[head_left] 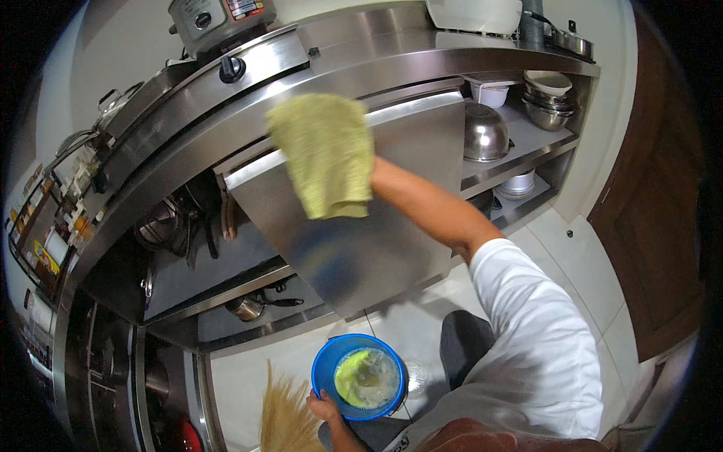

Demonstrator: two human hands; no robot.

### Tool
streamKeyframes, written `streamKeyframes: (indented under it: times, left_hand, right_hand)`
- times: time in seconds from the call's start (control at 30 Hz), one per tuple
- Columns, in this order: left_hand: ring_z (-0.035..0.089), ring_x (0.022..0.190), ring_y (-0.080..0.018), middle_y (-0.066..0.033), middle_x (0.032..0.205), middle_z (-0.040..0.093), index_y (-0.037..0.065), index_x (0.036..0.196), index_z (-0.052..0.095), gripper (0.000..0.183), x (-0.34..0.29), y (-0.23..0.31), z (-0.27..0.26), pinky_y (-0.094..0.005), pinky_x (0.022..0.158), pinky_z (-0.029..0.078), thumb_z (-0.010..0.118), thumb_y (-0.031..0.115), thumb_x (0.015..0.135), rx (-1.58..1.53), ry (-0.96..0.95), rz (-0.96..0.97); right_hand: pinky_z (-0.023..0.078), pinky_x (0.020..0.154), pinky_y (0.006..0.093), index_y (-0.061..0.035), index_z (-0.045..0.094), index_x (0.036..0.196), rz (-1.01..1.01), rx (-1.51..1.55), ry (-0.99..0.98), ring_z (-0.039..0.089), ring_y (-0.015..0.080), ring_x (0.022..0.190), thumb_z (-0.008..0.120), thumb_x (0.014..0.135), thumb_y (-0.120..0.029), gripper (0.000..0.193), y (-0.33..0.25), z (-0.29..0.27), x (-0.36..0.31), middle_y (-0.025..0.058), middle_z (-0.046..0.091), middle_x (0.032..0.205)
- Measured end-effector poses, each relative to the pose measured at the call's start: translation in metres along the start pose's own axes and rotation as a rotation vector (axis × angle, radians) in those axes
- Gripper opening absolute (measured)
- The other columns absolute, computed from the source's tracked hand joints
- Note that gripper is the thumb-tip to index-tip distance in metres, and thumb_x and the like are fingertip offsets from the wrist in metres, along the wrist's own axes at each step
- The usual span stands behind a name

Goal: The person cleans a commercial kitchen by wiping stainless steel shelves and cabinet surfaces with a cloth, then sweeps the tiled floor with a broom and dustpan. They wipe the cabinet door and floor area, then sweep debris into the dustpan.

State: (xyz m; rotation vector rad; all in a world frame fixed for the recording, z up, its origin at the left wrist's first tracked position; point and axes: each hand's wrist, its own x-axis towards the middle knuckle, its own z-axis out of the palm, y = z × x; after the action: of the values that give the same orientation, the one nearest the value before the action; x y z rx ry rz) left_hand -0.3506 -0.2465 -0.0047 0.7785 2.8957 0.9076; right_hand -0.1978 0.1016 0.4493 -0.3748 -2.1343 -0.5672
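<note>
A yellow cloth [324,162], slightly blurred, hangs from my right hand [379,172] in front of the top edge of a stainless steel panel [410,226]. It hides most of that hand and its fingers; my right arm stretches out toward the counter. Down low, my left hand [324,407] grips the rim of a blue bucket [319,363]. Inside the bucket are cloudy, sudsy water and something yellow-green [352,377] partly under the surface. Whether the cloth touches the panel, I cannot tell.
A steel counter [376,34] curves across the top, with a grey cooker [215,22] on it. Open shelves hold metal bowls [548,109], a large pot [484,134] and a saucepan [245,307]. Broom bristles [286,414] lie left of the bucket on white tiles. A brown door [655,188] stands at right.
</note>
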Motion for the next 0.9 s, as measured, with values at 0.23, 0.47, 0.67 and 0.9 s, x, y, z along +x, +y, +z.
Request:
streamKeyframes:
  times: [0.23, 0.47, 0.67, 0.9]
  left_hand:
    - [0.053, 0.077, -0.0336, -0.0178, 0.082, 0.053, -0.001, 0.093, 0.055, 0.026, 0.002, 0.002, -0.004, -0.0405, 0.065, 0.041, 0.06, 0.009, 0.069, 0.011, -0.023, -0.016]
    - [0.052, 0.075, -0.0338, -0.0168, 0.081, 0.053, 0.0, 0.087, 0.057, 0.024, -0.001, 0.005, 0.005, -0.04, 0.066, 0.04, 0.062, 0.002, 0.064, -0.133, 0.023, 0.0]
    - [0.053, 0.076, -0.0326, -0.017, 0.082, 0.056, -0.003, 0.087, 0.055, 0.023, -0.01, -0.033, -0.009, -0.0379, 0.068, 0.041, 0.06, 0.001, 0.065, -0.202, 0.168, -0.13]
    - [0.057, 0.073, -0.0321, -0.0178, 0.083, 0.059, -0.001, 0.094, 0.056, 0.03, -0.001, -0.06, -0.005, -0.0392, 0.067, 0.042, 0.062, 0.01, 0.067, -0.2, 0.198, -0.305]
  right_hand:
    - [0.016, 0.099, 0.0348, -0.0016, 0.024, 0.126, 0.613, 0.053, 0.466, 0.027, 0.033, 0.116, 0.048, 0.078, -0.041, 0.067, 0.141, -0.042, -0.093, 0.0201, 0.031, 0.124]
    - [0.016, 0.098, 0.042, 0.0045, 0.023, 0.124, 0.605, -0.24, 0.614, 0.025, 0.0357, 0.117, 0.045, 0.076, -0.042, 0.071, 0.186, -0.022, -0.147, 0.0251, 0.025, 0.126]
    - [0.022, 0.093, 0.0467, -0.0002, 0.035, 0.12, 0.602, -0.16, 0.101, 0.035, 0.0349, 0.109, 0.047, 0.074, -0.037, 0.06, 0.037, 0.064, -0.132, 0.0194, 0.039, 0.119]
    - [0.032, 0.088, 0.0395, -0.0107, 0.046, 0.113, 0.033, 0.118, -0.006, 0.043, 0.0291, 0.104, 0.052, 0.072, -0.029, 0.045, -0.045, 0.11, -0.1, 0.0098, 0.048, 0.112]
